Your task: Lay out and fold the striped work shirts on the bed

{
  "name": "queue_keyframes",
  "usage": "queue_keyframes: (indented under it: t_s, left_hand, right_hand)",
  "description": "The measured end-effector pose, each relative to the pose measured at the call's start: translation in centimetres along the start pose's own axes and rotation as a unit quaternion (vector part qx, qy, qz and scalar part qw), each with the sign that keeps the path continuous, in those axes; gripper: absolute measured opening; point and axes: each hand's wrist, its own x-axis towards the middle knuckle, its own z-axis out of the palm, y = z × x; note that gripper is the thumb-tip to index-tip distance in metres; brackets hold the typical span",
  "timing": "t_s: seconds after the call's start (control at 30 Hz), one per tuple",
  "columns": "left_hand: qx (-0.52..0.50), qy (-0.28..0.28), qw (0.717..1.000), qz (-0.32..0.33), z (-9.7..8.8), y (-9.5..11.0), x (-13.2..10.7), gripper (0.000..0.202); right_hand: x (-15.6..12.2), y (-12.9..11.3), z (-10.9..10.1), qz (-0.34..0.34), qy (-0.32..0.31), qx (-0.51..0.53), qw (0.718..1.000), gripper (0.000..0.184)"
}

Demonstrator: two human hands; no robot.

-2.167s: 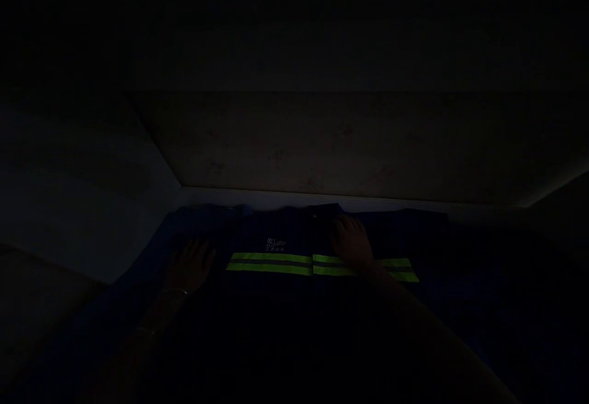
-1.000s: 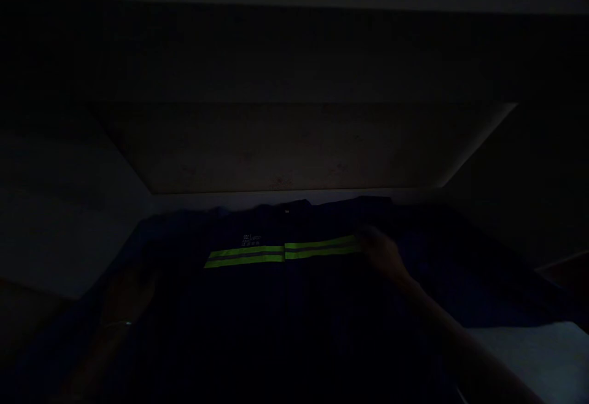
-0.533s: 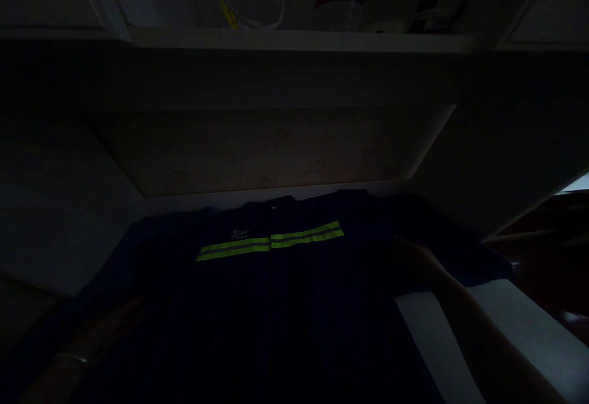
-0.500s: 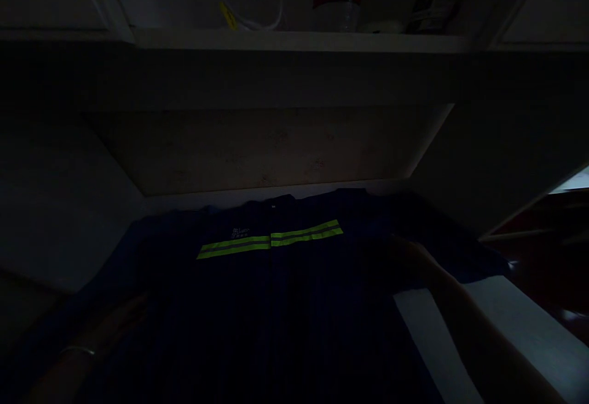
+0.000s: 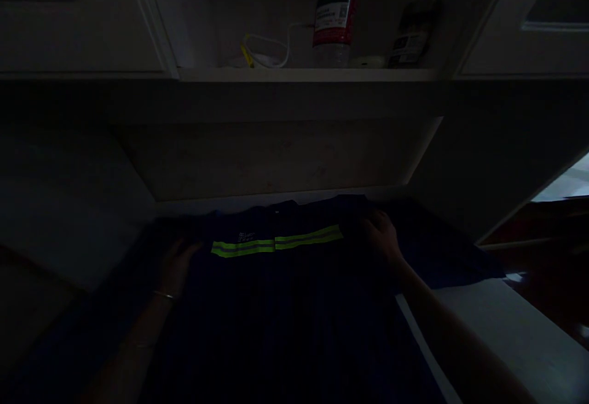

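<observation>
left hand point(image 5: 176, 264) and right hand point(image 5: 383, 236), fingers loosely bent, now sit higher on the jacket point(image 5: 299, 312), its bright stripe point(image 5: 304, 240) between them, chest spanned; grip on cloth unclear.

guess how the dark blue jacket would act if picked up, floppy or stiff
Likely floppy: the jacket spreads flat with a wavy upper edge, so it would probably sag and fold. It seems unlikely to roll or tip, lying so flat. The yellow-green stripes may bend with it, as they already curve slightly.
</observation>
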Motion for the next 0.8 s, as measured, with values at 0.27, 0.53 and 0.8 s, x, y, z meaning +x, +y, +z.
queue_keyframes:
  t_s: [0.27, 0.53, 0.8]
  left_hand:
    - [-0.089, -0.31, 0.944, 0.07, 4.7, 4.5, -3.0, 0.041]
    - [0.132, -0.137, 0.977, 0.1, 10.2, 4.1, -2.2, 0.064]
    - [0.139, -0.154, 0.973, 0.098, 10.5, 1.4, -2.3, 0.062]
  right_hand:
    - [-2.7, -4.7, 3.6, -0.265, -0.307, -0.144, 0.903, 0.036]
    - [-2.9, -0.8, 9.8, -0.152, -0.244, -0.292, 0.912, 0.051]
    - [-4.3, -0.4, 8.1, -0.154, -0.219, -0.206, 0.941, 0.053]
